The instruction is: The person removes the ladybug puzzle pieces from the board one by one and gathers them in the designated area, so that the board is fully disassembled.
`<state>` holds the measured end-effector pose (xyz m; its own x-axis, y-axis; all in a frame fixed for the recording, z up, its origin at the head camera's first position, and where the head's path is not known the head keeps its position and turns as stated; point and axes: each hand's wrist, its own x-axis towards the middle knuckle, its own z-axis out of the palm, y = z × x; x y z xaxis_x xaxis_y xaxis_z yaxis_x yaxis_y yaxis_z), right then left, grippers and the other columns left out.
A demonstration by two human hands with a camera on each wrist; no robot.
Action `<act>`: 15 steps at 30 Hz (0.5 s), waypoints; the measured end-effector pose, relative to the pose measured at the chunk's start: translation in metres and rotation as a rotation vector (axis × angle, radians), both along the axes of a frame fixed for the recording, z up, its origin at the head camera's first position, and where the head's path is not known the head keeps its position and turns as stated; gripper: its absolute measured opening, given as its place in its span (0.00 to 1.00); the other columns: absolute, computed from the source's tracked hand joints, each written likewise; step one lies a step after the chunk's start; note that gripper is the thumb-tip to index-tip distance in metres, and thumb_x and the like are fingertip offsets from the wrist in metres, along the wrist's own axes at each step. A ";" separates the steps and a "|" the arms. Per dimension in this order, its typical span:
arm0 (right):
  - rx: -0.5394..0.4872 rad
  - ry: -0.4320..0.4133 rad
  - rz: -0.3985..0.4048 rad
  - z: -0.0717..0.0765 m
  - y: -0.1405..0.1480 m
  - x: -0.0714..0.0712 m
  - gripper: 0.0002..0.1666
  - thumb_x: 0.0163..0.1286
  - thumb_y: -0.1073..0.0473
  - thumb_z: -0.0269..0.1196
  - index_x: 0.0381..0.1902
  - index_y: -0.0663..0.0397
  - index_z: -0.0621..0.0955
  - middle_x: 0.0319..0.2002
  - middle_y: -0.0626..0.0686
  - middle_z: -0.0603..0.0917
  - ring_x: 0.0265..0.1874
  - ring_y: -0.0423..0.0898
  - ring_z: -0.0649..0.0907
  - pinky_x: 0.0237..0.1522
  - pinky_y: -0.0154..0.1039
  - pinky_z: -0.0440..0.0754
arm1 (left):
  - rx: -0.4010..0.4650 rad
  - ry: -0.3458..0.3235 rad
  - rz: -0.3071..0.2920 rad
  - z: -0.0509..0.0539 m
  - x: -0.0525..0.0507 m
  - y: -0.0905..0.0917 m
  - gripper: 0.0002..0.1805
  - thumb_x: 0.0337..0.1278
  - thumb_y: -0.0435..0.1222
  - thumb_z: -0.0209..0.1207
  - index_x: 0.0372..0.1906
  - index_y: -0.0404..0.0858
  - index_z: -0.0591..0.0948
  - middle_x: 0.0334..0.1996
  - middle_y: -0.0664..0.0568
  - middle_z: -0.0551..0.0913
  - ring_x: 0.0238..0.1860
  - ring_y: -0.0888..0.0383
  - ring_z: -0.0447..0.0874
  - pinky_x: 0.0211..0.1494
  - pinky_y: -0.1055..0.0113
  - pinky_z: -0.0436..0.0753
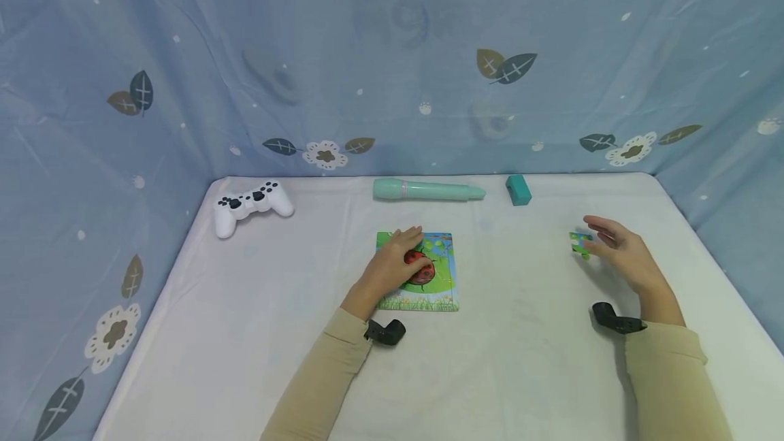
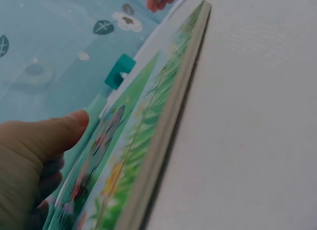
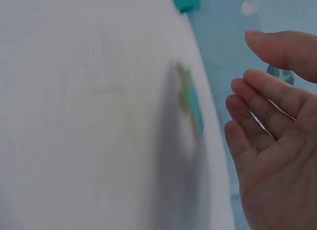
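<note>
A ladybug jigsaw puzzle (image 1: pixel 441 291) in a flat square board lies near the middle of the table. My left hand (image 1: pixel 387 265) rests on its left part and covers some of the picture. The left wrist view shows the board's thick edge (image 2: pixel 173 111) and my thumb held a little above the picture. On the right side of the table, a loose green and blue puzzle piece (image 1: pixel 578 243) lies on the cloth. Close beside and over it is my right hand (image 1: pixel 625 257), fingers spread from the thumb. In the right wrist view the piece (image 3: pixel 190 101) appears apart from the fingers, blurred.
At the back of the table lies a mint-green toy microphone-like stick (image 1: pixel 435 190), with a teal block (image 1: pixel 518 190) to its right. A white game controller (image 1: pixel 252 206) sits at the back left. Blue patterned cloth (image 1: pixel 392 73) rises behind the white table (image 1: pixel 520 359).
</note>
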<state>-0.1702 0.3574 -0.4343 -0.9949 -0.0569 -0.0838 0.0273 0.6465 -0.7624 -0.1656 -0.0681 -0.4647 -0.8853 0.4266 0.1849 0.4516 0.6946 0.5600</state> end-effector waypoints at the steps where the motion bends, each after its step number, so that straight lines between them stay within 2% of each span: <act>1: -0.013 0.013 0.007 0.002 -0.005 0.000 0.39 0.70 0.49 0.57 0.72 0.57 0.59 0.71 0.67 0.58 0.70 0.66 0.56 0.73 0.48 0.58 | -0.001 -0.010 0.004 0.001 0.000 -0.001 0.33 0.59 0.49 0.60 0.66 0.36 0.70 0.68 0.48 0.67 0.71 0.54 0.62 0.76 0.61 0.56; 3: -0.031 0.043 0.027 0.005 -0.016 0.000 0.38 0.70 0.51 0.58 0.72 0.58 0.59 0.70 0.67 0.59 0.70 0.65 0.58 0.70 0.32 0.62 | -0.003 -0.017 0.006 0.002 -0.001 -0.004 0.34 0.59 0.49 0.61 0.66 0.36 0.70 0.68 0.47 0.67 0.70 0.53 0.62 0.76 0.60 0.57; 6: -0.068 0.103 0.080 0.010 -0.037 0.001 0.36 0.70 0.55 0.59 0.71 0.61 0.61 0.69 0.67 0.62 0.69 0.63 0.61 0.58 0.12 0.63 | -0.017 -0.016 0.006 0.004 0.000 -0.011 0.34 0.59 0.48 0.61 0.66 0.36 0.70 0.67 0.46 0.68 0.70 0.51 0.63 0.75 0.59 0.58; 10: -0.146 0.164 0.165 0.015 -0.070 0.002 0.34 0.68 0.60 0.60 0.68 0.65 0.63 0.66 0.68 0.65 0.66 0.53 0.66 0.56 0.11 0.63 | -0.042 -0.027 0.028 0.004 0.002 -0.022 0.33 0.60 0.48 0.60 0.66 0.36 0.70 0.68 0.45 0.68 0.69 0.48 0.64 0.74 0.55 0.62; 12: -0.196 0.174 0.207 0.016 -0.087 0.002 0.33 0.68 0.62 0.61 0.67 0.66 0.64 0.65 0.67 0.66 0.64 0.43 0.69 0.57 0.12 0.64 | -0.049 -0.032 0.036 0.004 0.004 -0.028 0.33 0.60 0.48 0.60 0.67 0.37 0.69 0.68 0.45 0.67 0.70 0.47 0.63 0.73 0.54 0.63; 15: -0.252 0.158 0.266 0.017 -0.113 0.001 0.33 0.67 0.62 0.61 0.67 0.66 0.65 0.64 0.67 0.67 0.64 0.45 0.69 0.59 0.14 0.64 | -0.023 -0.022 0.032 0.002 0.006 -0.035 0.33 0.60 0.47 0.60 0.66 0.35 0.70 0.68 0.44 0.67 0.70 0.46 0.62 0.73 0.54 0.62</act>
